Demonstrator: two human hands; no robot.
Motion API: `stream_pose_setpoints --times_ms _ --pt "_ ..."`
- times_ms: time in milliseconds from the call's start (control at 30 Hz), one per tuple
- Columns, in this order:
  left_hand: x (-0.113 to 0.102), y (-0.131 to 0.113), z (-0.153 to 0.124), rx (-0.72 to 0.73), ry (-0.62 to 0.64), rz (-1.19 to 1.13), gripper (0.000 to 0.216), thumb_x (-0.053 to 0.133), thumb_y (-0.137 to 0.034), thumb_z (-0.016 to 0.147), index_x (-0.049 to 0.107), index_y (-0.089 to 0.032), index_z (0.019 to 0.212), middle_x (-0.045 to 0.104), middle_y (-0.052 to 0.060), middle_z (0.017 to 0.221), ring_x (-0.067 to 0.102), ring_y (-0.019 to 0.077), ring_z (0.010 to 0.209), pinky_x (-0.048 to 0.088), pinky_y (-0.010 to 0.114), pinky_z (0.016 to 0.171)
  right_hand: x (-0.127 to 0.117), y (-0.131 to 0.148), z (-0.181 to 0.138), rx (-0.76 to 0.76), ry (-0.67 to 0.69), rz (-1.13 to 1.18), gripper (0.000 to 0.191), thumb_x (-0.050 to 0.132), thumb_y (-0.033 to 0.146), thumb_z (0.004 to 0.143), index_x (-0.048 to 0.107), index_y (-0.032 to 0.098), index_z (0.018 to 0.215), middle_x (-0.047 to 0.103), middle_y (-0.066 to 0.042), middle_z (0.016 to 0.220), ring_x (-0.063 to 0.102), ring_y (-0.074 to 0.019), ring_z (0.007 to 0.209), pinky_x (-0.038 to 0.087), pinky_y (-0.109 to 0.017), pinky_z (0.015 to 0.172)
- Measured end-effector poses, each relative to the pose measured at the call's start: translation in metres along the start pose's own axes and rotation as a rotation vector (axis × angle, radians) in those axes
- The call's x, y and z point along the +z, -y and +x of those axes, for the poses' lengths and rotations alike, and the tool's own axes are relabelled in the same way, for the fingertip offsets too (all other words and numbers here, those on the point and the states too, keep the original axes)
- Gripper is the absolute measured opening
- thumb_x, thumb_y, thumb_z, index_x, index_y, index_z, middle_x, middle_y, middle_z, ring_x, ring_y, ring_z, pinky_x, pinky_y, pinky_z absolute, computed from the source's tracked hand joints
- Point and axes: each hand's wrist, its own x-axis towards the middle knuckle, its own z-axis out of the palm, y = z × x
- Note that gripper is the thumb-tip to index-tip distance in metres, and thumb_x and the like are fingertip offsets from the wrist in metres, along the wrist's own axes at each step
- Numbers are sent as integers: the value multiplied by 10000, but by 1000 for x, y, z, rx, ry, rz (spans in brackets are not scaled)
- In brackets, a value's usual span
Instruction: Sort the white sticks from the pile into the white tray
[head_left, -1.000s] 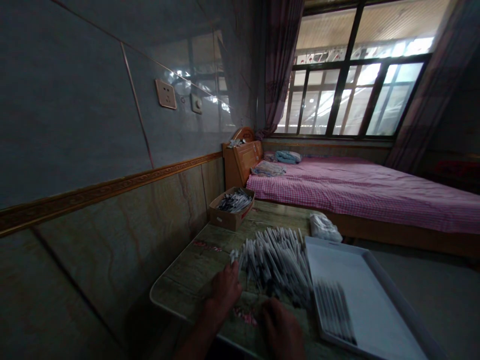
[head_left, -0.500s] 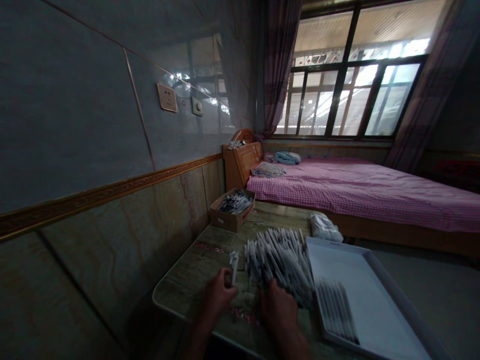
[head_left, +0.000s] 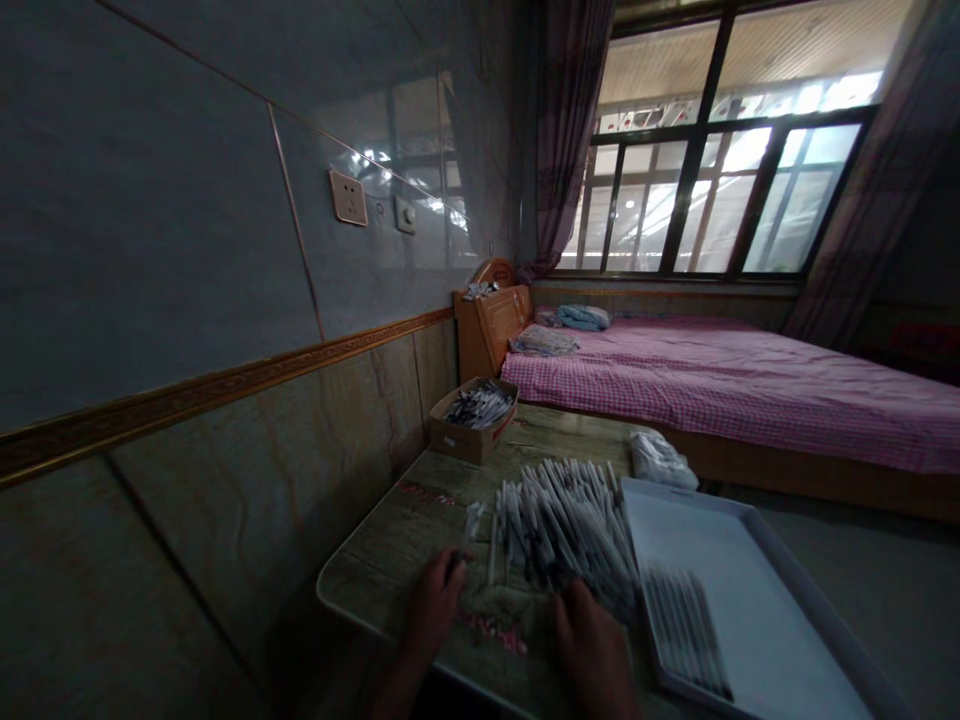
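A big heap of white pens (head_left: pixel 566 515) lies across the middle of a small marbled table (head_left: pixel 390 550). My left hand (head_left: pixel 436 605) is closed on a few pens (head_left: pixel 466 530) whose white ends stick up beyond the fingers, just left of the heap. My right hand (head_left: pixel 589 640) rests at the near edge of the heap, fingers curled among the pens; what they hold is hidden. A white tray (head_left: pixel 750 600) at the right carries a short row of dark-tipped pens (head_left: pixel 686 630).
A cardboard box (head_left: pixel 472 420) of pens stands at the table's far left corner, a white plastic bag (head_left: pixel 660 462) at the far right. A tiled wall runs along the left. A bed with a pink checked cover (head_left: pixel 720 385) lies behind, under a window.
My left hand drew back from the heap toward me with a few pens in its grip. My right hand moved up into the heap's near edge. The view shifted slightly.
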Motion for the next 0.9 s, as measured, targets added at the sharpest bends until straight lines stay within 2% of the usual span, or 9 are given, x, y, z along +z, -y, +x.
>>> stream_pose_setpoints --times_ms 67,133,300,600,733,900 --pt "1 6 -2 38 5 -39 273 492 -367 781 687 -200 873 770 53 857 721 226 799 565 324 751 4 -13 -7 -63 -28 116 243 414 344 938 592 242 807 707 -29 683 701 -200 665 395 -237 552" --pt "2 11 -3 99 13 -60 295 500 -406 785 691 -199 874 775 66 881 727 236 814 572 340 766 8 -22 -13 -136 -41 225 300 414 445 944 582 248 792 688 -19 663 680 -188 630 418 -235 560" --pt "-2 19 -2 231 -35 17 259 533 -373 786 715 -221 890 789 60 914 730 250 900 568 379 841 13 -31 -24 -209 -20 369 438 431 610 920 613 223 824 712 -54 754 673 -188 679 475 -236 618" --pt "-15 31 -4 410 -96 146 236 552 -287 803 751 -232 917 790 68 934 737 241 887 587 378 831 0 -22 -31 -252 152 423 452 418 614 914 633 220 859 718 -49 781 662 -184 710 483 -234 643" --pt "-18 30 -5 425 -104 178 236 545 -258 801 749 -236 918 791 61 930 741 240 881 595 371 816 10 -29 -33 -253 154 405 401 419 578 916 629 239 867 716 -33 777 662 -184 715 479 -245 654" --pt "-18 28 -5 382 -99 204 228 564 -253 787 755 -234 909 791 65 931 737 242 888 587 377 835 16 -36 -33 -239 141 354 364 438 555 890 603 242 805 702 -29 714 645 -183 641 449 -254 589"
